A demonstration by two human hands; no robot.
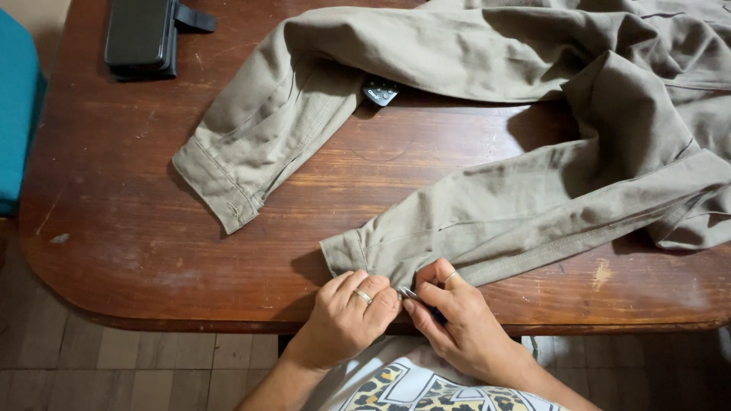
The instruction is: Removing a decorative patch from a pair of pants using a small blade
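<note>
An olive-grey jacket (533,114) lies spread over a brown wooden table (137,236), both sleeves stretched toward me. My left hand (350,312), with a ring on it, pinches the cuff edge of the nearer sleeve (487,221) at the table's front edge. My right hand (457,320), also ringed, is closed on a small thin metal tool whose tip touches the same cuff edge, right beside the left fingers. The tool is mostly hidden by my fingers. The other sleeve (259,137) lies flat farther left, its cuff pointing to the front left.
A black case with a strap (141,38) rests at the table's far left corner. A small dark object (379,92) pokes out from under the far sleeve. A teal chair seat (15,106) stands left of the table. Tiled floor shows below the front edge.
</note>
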